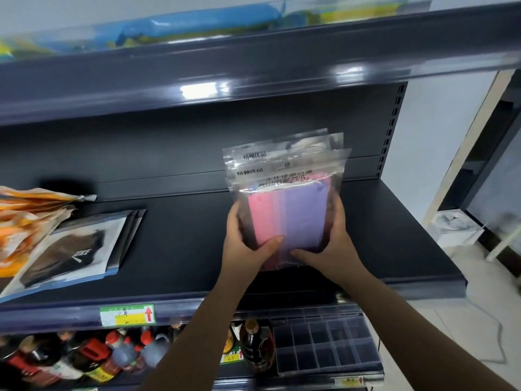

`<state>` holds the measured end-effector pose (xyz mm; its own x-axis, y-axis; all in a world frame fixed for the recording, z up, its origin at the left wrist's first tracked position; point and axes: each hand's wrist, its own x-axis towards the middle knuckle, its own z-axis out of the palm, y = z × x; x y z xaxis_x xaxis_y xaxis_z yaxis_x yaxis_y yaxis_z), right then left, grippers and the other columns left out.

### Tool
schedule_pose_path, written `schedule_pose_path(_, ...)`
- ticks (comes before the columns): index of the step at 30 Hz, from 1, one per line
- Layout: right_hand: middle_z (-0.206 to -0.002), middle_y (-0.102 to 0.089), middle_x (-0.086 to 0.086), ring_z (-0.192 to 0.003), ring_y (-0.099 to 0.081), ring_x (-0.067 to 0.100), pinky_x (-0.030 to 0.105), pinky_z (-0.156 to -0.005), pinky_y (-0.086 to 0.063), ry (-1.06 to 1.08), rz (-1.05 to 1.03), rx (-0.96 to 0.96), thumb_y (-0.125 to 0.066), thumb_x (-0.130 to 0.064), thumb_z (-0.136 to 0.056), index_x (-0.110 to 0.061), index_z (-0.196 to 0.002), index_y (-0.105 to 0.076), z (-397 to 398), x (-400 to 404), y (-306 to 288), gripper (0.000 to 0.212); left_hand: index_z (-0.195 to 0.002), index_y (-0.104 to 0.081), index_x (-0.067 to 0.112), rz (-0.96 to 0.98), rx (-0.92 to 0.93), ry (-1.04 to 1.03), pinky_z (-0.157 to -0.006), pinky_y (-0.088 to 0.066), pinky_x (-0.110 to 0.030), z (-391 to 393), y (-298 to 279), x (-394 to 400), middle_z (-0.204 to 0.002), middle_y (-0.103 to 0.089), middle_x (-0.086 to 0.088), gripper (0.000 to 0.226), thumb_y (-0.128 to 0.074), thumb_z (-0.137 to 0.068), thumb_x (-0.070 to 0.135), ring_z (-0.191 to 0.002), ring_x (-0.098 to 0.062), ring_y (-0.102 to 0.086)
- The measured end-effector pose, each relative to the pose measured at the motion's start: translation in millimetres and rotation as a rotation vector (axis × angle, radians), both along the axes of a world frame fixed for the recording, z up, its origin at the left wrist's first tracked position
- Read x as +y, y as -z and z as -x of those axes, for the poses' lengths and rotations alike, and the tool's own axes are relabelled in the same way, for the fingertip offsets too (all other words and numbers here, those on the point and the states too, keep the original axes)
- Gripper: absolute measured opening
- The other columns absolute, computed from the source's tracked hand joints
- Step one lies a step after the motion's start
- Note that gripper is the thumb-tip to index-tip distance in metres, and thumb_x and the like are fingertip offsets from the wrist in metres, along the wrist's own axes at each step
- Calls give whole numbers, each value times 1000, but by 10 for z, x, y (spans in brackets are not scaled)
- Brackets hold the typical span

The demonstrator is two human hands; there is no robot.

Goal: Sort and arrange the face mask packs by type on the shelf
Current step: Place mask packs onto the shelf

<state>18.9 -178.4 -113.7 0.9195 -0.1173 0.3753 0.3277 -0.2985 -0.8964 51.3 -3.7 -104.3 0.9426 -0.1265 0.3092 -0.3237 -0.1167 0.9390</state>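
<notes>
Both of my hands hold a small stack of clear packs with pink and purple masks (290,210), upright above the dark shelf (183,244). My left hand (248,244) grips the stack's left edge, thumb across the front. My right hand (329,246) grips the right edge, thumb at the bottom front. To the left lie packs of black masks (76,249), stacked flat. Orange and white packs (25,218) are piled at the far left.
The shelf above (253,77) overhangs close to the packs and carries blue and yellow goods (197,26). Below stand sauce bottles (84,356) and a compartment tray (327,345). A price label (128,315) sits on the shelf's front rail.
</notes>
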Motion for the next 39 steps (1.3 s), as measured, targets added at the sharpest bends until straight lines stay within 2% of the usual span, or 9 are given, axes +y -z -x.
schedule_pose_path(5, -127, -32, -34, -116, -39, -16, 1, -83, -43, 45, -18, -1, -81, -6, -68, -58, -125, -13, -33, 33, -73, 103, -123, -40, 35, 91, -24, -67, -86, -50, -24, -7, -2, -118, -117, -56, 10, 76, -73, -55, 44, -110, -8, -55)
schedule_pose_path(9, -134, -28, -33, -121, -35, -15, 7, -94, -39, 67, -22, -39, -81, -4, -68, -53, -132, -8, -83, -64, -195, 108, -126, -40, 28, 171, -61, -87, -83, -48, -14, -113, -111, -193, -114, -55, 9, 82, -81, -56, 31, -106, -4, -56)
schedule_pose_path(14, -127, -27, -38, -119, -35, -8, 1, -87, -39, 26, 2, 71, -82, -3, -66, -47, -136, -3, -57, -178, -66, 115, -117, -41, 49, 82, 28, 12, -83, -49, -17, -112, 77, -136, -112, -55, 18, 75, -81, -55, 33, -106, -2, -57)
schedule_pose_path(21, -144, -31, -12, -133, -35, 9, 41, -109, -39, 44, -48, 87, -78, -2, -72, -32, -149, -4, -87, -191, -70, 111, -120, -47, 35, 173, 32, -66, -94, -49, -33, -139, 108, -123, -107, -58, 8, 72, -79, -68, -3, -106, -13, -59)
schedule_pose_path(23, -141, -31, -14, -133, -35, 9, 41, -109, -39, 40, -50, 83, -78, -2, -71, -35, -147, -4, -67, -180, -45, 111, -132, -42, 24, 184, 46, -67, -96, -49, -34, -117, 117, -135, -108, -57, 5, 79, -78, -69, -5, -109, -16, -58)
schedule_pose_path(27, -131, -28, -32, -130, -33, 4, 24, -103, -41, 37, -20, 45, -80, -3, -69, -54, -131, -7, -35, -117, -13, 108, -132, -45, 23, 148, 33, -111, -88, -50, -17, -67, 126, -177, -108, -60, 10, 71, -76, -73, -3, -97, 7, -59)
schedule_pose_path(30, -127, -29, -36, -125, -35, 0, 10, -94, -41, 65, -22, 36, -79, -2, -69, -57, -126, -12, -30, -107, -18, 104, -134, -48, 23, 46, 12, -94, -95, -49, -26, -68, 129, -176, -125, -58, 0, 65, -76, -77, 9, -110, -3, -56)
schedule_pose_path(32, -128, -30, -34, -126, -36, 1, 16, -98, -42, 78, -21, 36, -80, -3, -68, -57, -126, -14, -20, -110, -13, 103, -133, -49, 24, 24, 5, -99, -93, -49, -23, -56, 124, -173, -127, -57, -2, 64, -76, -77, 11, -110, -3, -56)
schedule_pose_path(39, -125, -32, -34, -124, -37, 4, 18, -96, -43, 123, -35, 49, -78, 0, -70, -42, -135, -15, -24, -240, -87, 100, -123, -53, 19, 35, 5, -133, -70, -47, -6, -162, -10, -314, -88, -60, 13, 64, -80, -68, -1, -74, 14, -58)
